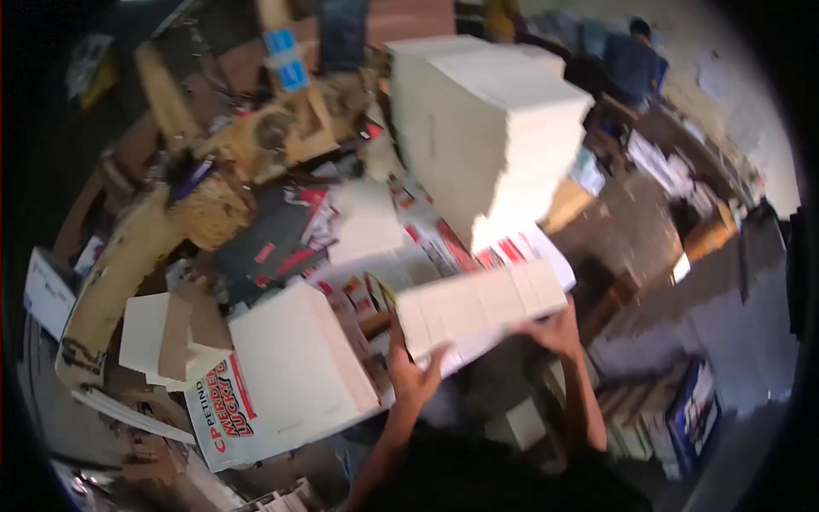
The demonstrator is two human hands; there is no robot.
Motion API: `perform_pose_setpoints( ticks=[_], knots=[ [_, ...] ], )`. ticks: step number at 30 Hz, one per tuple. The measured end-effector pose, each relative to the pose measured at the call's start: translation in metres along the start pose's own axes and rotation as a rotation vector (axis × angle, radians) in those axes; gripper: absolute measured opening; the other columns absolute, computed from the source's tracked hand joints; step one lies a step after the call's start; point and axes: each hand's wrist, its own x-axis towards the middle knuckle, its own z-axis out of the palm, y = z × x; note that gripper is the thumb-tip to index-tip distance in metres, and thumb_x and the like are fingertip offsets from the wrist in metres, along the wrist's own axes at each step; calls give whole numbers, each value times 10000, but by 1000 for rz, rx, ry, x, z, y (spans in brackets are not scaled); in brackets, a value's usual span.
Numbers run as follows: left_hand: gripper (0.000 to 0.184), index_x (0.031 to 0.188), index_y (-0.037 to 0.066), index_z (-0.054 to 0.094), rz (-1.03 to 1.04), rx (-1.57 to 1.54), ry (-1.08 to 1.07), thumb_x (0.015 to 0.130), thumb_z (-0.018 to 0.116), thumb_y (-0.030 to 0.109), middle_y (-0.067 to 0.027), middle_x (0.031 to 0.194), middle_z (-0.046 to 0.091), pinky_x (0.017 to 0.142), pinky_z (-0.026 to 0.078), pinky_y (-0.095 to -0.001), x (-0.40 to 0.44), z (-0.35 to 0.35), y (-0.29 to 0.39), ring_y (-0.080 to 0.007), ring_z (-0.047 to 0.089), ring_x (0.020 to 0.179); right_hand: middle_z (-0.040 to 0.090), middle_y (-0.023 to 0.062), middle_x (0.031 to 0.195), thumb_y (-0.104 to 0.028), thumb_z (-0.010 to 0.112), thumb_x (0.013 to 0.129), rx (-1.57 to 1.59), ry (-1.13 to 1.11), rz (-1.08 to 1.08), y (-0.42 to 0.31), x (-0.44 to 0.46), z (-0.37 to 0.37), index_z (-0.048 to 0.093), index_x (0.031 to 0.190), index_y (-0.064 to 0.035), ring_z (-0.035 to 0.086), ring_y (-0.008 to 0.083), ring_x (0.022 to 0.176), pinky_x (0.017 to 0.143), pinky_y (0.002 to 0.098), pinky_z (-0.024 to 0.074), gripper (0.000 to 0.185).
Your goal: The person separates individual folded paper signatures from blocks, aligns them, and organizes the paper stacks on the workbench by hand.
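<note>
A long cream-coloured block [486, 307], looking like stacked paper or card with faint dividing lines across it, is held level between my hands. My left hand [415, 367] grips its left end, thumb below the near edge. At the right end, my right hand [554, 333] has its fingers closed around the lower corner. Just beyond the block lies a white sheet with red print [546, 252]. Left of my left hand stands a thick cream stack [299, 358] on a white printed sheet with red and black lettering [223, 410]. Motion blur softens fine detail.
A tall cream paper stack [478, 119] rises at the back. An open cardboard box [166, 337] sits on the left, near a wooden stump [213, 209]. Bundles with a blue cover [695, 418] stand lower right. Another person [633, 64] is at the far right.
</note>
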Motion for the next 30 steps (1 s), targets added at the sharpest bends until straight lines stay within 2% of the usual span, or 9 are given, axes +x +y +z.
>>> perform_pose_setpoints(
  ticks=[5, 8, 10, 17, 19, 24, 28, 29, 30],
  knots=[
    [571, 1237, -55, 531, 145, 24, 10, 786, 821, 142, -203, 1119, 662, 884, 514, -414, 0, 1, 1, -324, 671, 1018, 728, 121, 1077, -159, 954, 612, -61, -88, 38, -11, -8, 1, 637, 1166, 57, 676, 176, 986, 908, 348, 529, 674],
    [545, 1235, -49, 522, 199, 27, -3, 801, 792, 140, -235, 1097, 645, 872, 493, -459, 6, -4, 27, -391, 646, 995, 720, 132, 1035, -199, 949, 644, 8, 1, 22, -22, -11, -3, 620, 1148, 80, 673, 195, 951, 884, 343, 529, 663],
    [702, 1336, -74, 434, 126, 71, -98, 812, 796, 219, -276, 1232, 514, 929, 447, -513, -1, -10, 51, -441, 543, 1089, 710, 145, 1006, -268, 929, 679, 233, 207, 21, -30, -28, 3, 593, 1170, 96, 672, 224, 948, 862, 352, 540, 698],
    [592, 1245, -92, 430, -86, -76, -34, 882, 753, 246, -244, 1075, 608, 849, 512, -413, -5, -76, 147, -326, 641, 961, 705, 165, 975, -319, 880, 705, 171, 151, 255, -145, -44, 20, 584, 1188, 103, 690, 229, 900, 817, 374, 563, 706],
    [570, 1230, -90, 467, -183, -144, -38, 880, 758, 253, -212, 1056, 648, 849, 523, -370, 8, -110, 148, -269, 650, 972, 692, 175, 1079, -287, 858, 743, 40, 70, 485, -186, -36, 40, 534, 1286, 92, 678, 235, 980, 875, 383, 549, 737],
    [455, 1237, -4, 595, -473, -145, 35, 931, 712, 311, -108, 1115, 677, 876, 510, -306, 15, -213, 175, -158, 628, 1009, 628, 171, 1237, -192, 826, 793, 486, -519, 391, -207, -13, 79, 356, 1471, -3, 617, 243, 1136, 955, 383, 520, 847],
    [480, 1294, 4, 602, -547, 151, 9, 960, 665, 343, -127, 1246, 652, 1013, 436, -307, 15, -285, 173, -191, 592, 1173, 635, 160, 1187, -119, 771, 854, 479, -724, 437, -213, -16, 145, 348, 1456, -40, 619, 249, 1132, 955, 398, 549, 740],
    [525, 1313, 2, 587, -469, -162, -83, 962, 646, 388, -147, 1295, 622, 1036, 421, -322, 16, -316, 141, -206, 558, 1230, 650, 161, 1153, -131, 760, 865, 518, -745, 519, -211, -15, 163, 404, 1399, -17, 652, 241, 1063, 899, 384, 579, 652],
    [567, 1329, -5, 571, -470, -51, -114, 965, 620, 428, -164, 1330, 596, 1052, 411, -336, 18, -335, 139, -220, 534, 1264, 650, 161, 1153, -131, 760, 865, 513, -791, 525, -215, -13, 178, 404, 1399, -17, 652, 241, 1063, 899, 384, 579, 652]
  ],
)
